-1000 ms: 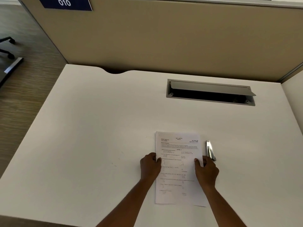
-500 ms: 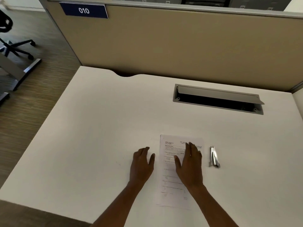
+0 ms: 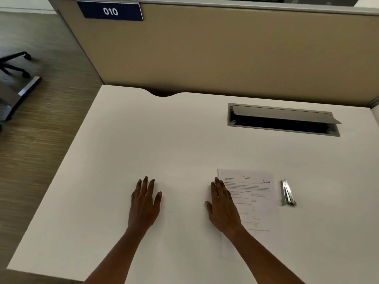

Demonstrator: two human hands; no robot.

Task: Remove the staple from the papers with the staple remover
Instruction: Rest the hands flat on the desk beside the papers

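Having released the white printed papers (image 3: 254,197), left hand (image 3: 144,203) and right hand (image 3: 222,206) lie flat, fingers (image 3: 146,185) straight; silver metal staple remover (image 3: 287,193) untouched at 3 o'clock.

Staple remover (image 3: 288,193) just right of papers (image 3: 253,193) on desk (image 3: 184,140).

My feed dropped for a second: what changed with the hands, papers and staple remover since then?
Both hands let go of the papers. The left hand moved left onto the desk, flat; the right hand slid across the papers to their left edge, fingers straight. The papers still lie flat, the staple remover untouched to their right.
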